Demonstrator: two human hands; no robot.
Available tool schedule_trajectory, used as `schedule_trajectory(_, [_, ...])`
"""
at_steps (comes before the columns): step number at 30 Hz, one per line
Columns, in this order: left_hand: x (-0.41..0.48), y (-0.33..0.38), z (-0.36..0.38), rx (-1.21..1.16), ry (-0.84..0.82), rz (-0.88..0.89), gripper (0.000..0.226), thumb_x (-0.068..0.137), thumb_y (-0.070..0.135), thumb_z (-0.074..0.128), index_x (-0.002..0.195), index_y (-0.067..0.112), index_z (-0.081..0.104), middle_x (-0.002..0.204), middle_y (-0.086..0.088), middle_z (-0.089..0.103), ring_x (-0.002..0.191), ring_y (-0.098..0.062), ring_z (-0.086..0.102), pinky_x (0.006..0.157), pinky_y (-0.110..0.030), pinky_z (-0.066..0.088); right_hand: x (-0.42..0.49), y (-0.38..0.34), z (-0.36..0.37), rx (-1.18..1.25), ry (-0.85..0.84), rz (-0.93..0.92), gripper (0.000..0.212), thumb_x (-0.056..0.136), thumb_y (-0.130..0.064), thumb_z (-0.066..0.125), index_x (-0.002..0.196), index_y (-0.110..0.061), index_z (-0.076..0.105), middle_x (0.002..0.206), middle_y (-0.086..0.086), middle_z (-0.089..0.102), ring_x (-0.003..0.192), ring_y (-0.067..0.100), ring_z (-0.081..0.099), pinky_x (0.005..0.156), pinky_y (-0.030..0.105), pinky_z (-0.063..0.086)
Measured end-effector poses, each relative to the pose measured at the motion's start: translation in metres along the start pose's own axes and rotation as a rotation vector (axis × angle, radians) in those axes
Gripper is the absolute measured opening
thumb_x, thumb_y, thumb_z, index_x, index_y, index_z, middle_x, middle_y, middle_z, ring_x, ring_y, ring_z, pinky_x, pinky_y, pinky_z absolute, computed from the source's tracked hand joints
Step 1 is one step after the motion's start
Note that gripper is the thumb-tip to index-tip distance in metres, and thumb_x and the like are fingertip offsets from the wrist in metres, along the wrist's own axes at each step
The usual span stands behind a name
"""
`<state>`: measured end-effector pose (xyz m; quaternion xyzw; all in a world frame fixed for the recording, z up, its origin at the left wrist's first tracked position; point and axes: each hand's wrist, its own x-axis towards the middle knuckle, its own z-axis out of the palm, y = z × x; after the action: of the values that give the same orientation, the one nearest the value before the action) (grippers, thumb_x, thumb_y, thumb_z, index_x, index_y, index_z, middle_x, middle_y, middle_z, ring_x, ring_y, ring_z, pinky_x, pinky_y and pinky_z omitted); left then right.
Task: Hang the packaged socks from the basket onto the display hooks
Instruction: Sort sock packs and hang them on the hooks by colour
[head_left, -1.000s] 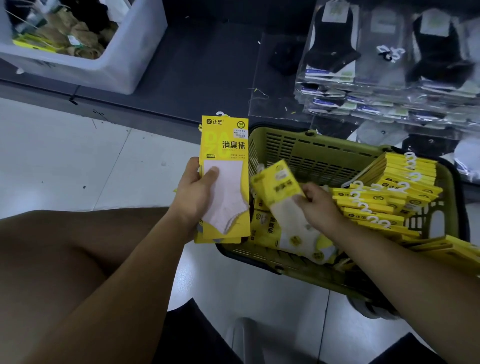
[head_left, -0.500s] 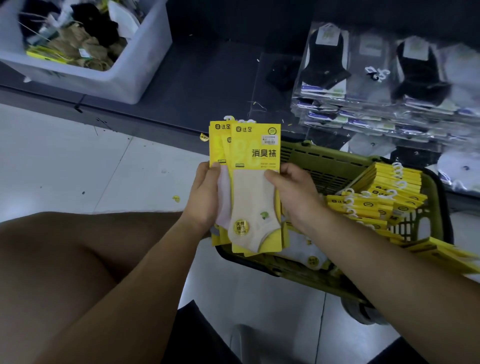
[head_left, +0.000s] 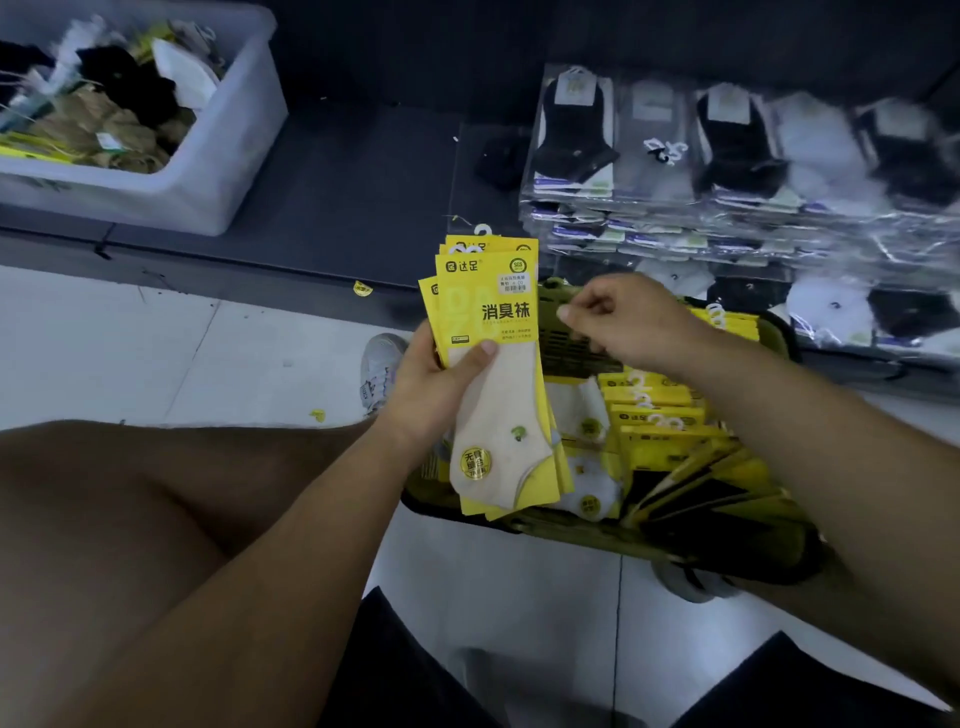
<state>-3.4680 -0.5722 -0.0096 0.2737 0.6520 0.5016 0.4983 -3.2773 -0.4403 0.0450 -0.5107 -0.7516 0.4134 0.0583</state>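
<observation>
While the person crouched on the pale tiled floor, a white plastic bin (head_left: 208, 176) sat far left on the dark shelf base (head_left: 353, 171), stuffed w/ loose socks in black, tan and white. Below it, a bare thigh (head_left: 156, 519) filled the lower left. A small yellow sticker (head_left: 362, 287) lay at the base's edge, and a light sneaker (head_left: 382, 364) showed just beside the left wrist.

The left hand (head_left: 431, 384) gripped a fanned bunch of yellow sock packs (head_left: 493, 374), at least 3, held upright w/ the thumb pressed across the front pack, a beige ankle sock showing through it. White hanger hooks poked out at the top.

The right hand (head_left: 623, 322) hung near the packs' upper right edge but apart from them, above the basket. Its fingers were curled in w/ thumb against forefinger, and nothing showed in them.

Under both hands stood the olive-green basket (head_left: 571, 530) on the floor. It held more yellow packs (head_left: 660, 415), some stacked flat w/ hooks up, some slumped toward the right side.

Behind it, far right, clear-wrapped sock bundles (head_left: 649, 156) in black, grey and white were piled on the shelf base.
</observation>
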Motion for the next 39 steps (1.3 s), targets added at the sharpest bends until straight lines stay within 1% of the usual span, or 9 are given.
schedule_trajectory(2, [-0.002,0.002,0.015,-0.012,-0.042,-0.008,0.030,0.098,0.020,0.074,0.126,0.024,0.064,0.115,0.009,0.081,0.105,-0.013,0.078,0.082,-0.030,0.063,-0.015,0.010,-0.036,-0.043,0.010,-0.022,0.028,0.095,-0.046,0.063,0.080,-0.024,0.069,0.075,-0.008,0.074,0.067,0.012,0.067,0.066,0.034,0.055])
schedule_trajectory(5, [-0.006,0.001,0.039,-0.004,-0.105,-0.036,0.029,0.098,0.020,0.075,0.125,0.025,0.065,0.117,0.005,0.080,0.107,-0.019,0.078,0.090,-0.043,0.064,-0.052,0.035,-0.081,-0.099,-0.006,-0.035,0.035,0.083,-0.063,0.067,0.079,-0.028,0.072,0.080,-0.005,0.073,0.076,0.010,0.067,0.070,0.033,0.053])
schedule_trajectory(12, [-0.016,-0.001,0.079,0.046,-0.202,-0.039,0.037,0.097,0.020,0.076,0.132,0.022,0.064,0.125,0.001,0.078,0.113,-0.025,0.075,0.098,-0.053,0.060,-0.136,0.099,-0.127,-0.345,-0.379,0.218,0.086,0.045,-0.074,0.079,0.119,-0.042,0.051,0.125,-0.009,0.057,0.118,0.013,0.055,0.101,0.036,0.048])
schedule_trajectory(16, [-0.020,-0.001,0.087,0.066,-0.198,-0.030,0.034,0.097,0.018,0.076,0.129,0.020,0.065,0.122,0.000,0.079,0.112,-0.025,0.076,0.095,-0.050,0.061,-0.151,0.115,-0.115,-0.486,-0.232,0.069,0.072,0.048,-0.072,0.085,0.102,-0.043,0.046,0.109,-0.011,0.051,0.106,0.016,0.047,0.090,0.038,0.048])
schedule_trajectory(20, [-0.022,-0.001,0.095,0.074,-0.183,-0.037,0.027,0.097,0.018,0.076,0.121,0.026,0.066,0.119,0.001,0.079,0.110,-0.024,0.075,0.092,-0.046,0.062,-0.155,0.131,-0.092,-0.621,-0.143,0.010,0.089,0.058,-0.063,0.086,0.131,-0.033,0.045,0.120,-0.010,0.045,0.117,0.018,0.042,0.093,0.032,0.040])
schedule_trajectory(25, [-0.024,-0.004,0.103,0.094,-0.186,-0.024,0.025,0.097,0.016,0.075,0.119,0.026,0.065,0.112,0.007,0.079,0.102,-0.014,0.076,0.074,-0.027,0.061,-0.154,0.146,-0.078,-0.528,-0.018,-0.066,0.037,0.075,-0.041,0.084,0.092,-0.027,0.053,0.086,-0.015,0.043,0.091,0.019,0.053,0.070,0.030,0.032])
schedule_trajectory(30, [-0.024,-0.006,0.107,0.118,-0.198,-0.023,0.024,0.097,0.016,0.075,0.113,0.031,0.065,0.104,0.013,0.079,0.086,-0.001,0.077,0.064,-0.017,0.059,-0.157,0.154,-0.079,-0.441,-0.054,0.037,0.030,0.079,-0.039,0.082,0.095,-0.030,0.058,0.090,-0.010,0.057,0.086,0.015,0.053,0.070,0.030,0.037])
schedule_trajectory(35, [-0.024,-0.006,0.108,0.101,-0.207,-0.030,0.027,0.098,0.018,0.074,0.122,0.026,0.064,0.113,0.007,0.079,0.099,-0.011,0.077,0.076,-0.029,0.061,-0.155,0.150,-0.101,-0.199,-0.009,0.063,0.022,0.080,-0.025,0.083,0.082,-0.022,0.061,0.076,-0.004,0.061,0.064,0.004,0.053,0.058,0.026,0.038])
schedule_trajectory(39, [-0.024,-0.005,0.108,0.116,-0.222,-0.019,0.026,0.101,0.021,0.071,0.124,0.029,0.064,0.116,0.009,0.079,0.104,-0.013,0.076,0.083,-0.034,0.060,-0.155,0.125,-0.134,0.238,0.033,0.050,0.018,0.074,-0.027,0.086,0.086,-0.021,0.072,0.081,-0.003,0.072,0.071,0.007,0.066,0.064,0.017,0.048])
